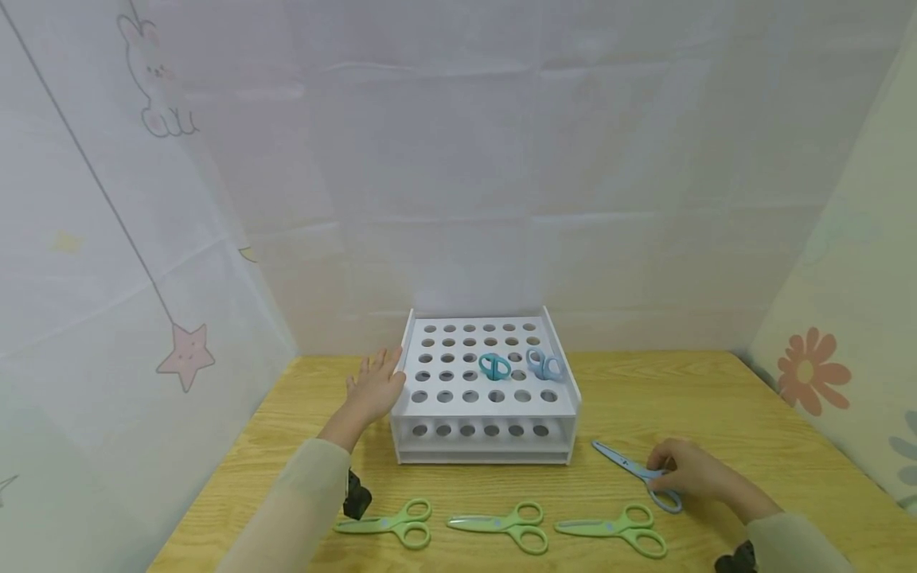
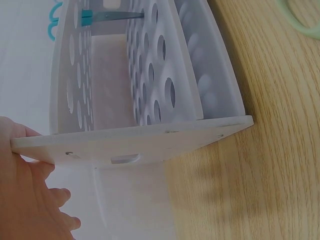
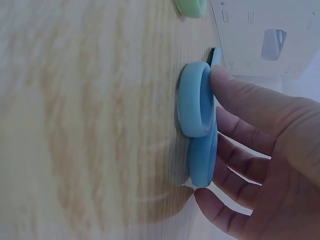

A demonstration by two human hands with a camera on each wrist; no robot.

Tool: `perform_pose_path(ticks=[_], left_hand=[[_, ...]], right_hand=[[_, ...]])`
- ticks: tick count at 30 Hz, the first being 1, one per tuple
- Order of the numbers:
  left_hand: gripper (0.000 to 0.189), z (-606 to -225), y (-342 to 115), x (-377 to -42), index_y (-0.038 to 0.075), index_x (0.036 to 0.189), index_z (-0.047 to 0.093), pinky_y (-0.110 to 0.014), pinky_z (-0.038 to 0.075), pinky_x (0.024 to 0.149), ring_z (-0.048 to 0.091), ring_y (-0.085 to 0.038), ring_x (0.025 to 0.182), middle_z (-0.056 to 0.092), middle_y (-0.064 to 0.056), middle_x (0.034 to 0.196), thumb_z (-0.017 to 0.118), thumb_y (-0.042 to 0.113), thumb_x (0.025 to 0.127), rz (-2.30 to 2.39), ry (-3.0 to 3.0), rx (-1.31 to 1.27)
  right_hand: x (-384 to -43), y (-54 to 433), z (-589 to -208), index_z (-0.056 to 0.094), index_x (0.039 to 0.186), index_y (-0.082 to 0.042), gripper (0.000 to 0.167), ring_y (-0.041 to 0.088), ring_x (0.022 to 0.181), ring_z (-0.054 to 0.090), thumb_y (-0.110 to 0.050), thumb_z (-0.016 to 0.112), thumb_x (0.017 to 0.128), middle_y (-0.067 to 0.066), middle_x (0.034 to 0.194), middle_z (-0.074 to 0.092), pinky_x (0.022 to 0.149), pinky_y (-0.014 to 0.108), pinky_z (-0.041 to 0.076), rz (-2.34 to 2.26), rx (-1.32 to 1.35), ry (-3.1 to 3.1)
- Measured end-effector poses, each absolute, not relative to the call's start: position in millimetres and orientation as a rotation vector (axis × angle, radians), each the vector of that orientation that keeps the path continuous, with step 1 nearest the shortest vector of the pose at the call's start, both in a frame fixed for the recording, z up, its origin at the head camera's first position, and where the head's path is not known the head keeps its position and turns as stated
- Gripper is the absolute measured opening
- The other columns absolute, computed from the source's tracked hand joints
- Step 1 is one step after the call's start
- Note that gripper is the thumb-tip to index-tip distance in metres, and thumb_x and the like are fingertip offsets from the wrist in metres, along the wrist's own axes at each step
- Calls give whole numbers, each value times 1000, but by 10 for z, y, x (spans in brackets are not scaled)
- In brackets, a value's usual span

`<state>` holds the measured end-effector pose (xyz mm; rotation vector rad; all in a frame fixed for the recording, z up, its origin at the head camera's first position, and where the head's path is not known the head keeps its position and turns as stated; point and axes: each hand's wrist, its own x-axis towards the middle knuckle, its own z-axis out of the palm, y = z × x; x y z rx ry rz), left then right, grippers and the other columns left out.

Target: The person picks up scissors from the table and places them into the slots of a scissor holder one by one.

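Note:
Near the right end of the table, my right hand (image 1: 689,469) pinches the handles of a pair of blue scissors (image 3: 195,102), thumb on one ring and fingertips beside the other. The scissors lie low at the tabletop, blades (image 1: 618,457) pointing toward the rack. My left hand (image 1: 374,391) rests against the left side panel (image 2: 135,142) of a white holed rack (image 1: 458,406), its fingers spread and extended. Teal scissors (image 1: 494,367) and light blue scissors (image 1: 544,364) stand in the rack's holes, handles up; the teal blade (image 2: 120,16) reaches to the lower tier.
Three green scissors lie in a row along the front: a left pair (image 1: 390,524), a middle pair (image 1: 505,525) and a right pair (image 1: 616,528). A pale printed cloth (image 1: 458,159) hangs behind and beside the wooden table (image 1: 279,446).

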<state>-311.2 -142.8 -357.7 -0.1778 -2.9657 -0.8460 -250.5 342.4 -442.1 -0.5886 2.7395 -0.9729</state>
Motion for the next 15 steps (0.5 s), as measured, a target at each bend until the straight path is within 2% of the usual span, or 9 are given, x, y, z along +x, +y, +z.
perform_pose_path(ticks=[9, 15], left_hand=[[55, -3593, -1438, -3119, 18, 148, 19, -66, -6, 99, -4, -42, 135, 8, -15, 152, 28, 31, 95, -842, -2966, -179], [55, -3591, -1435, -3128, 16, 148, 21, -66, -6, 99, -3, -42, 135, 9, -16, 151, 29, 30, 95, -857, -2954, -182]], right_hand=[[-2501, 3451, -4422, 58, 97, 2, 32, 21, 82, 49, -20, 71, 79, 9, 93, 52, 64, 25, 44, -1011, -608, 2666], [-2505, 3451, -4410, 57, 98, 3, 36, 25, 87, 52, -21, 74, 77, 9, 97, 54, 70, 33, 47, -975, -653, 2684]])
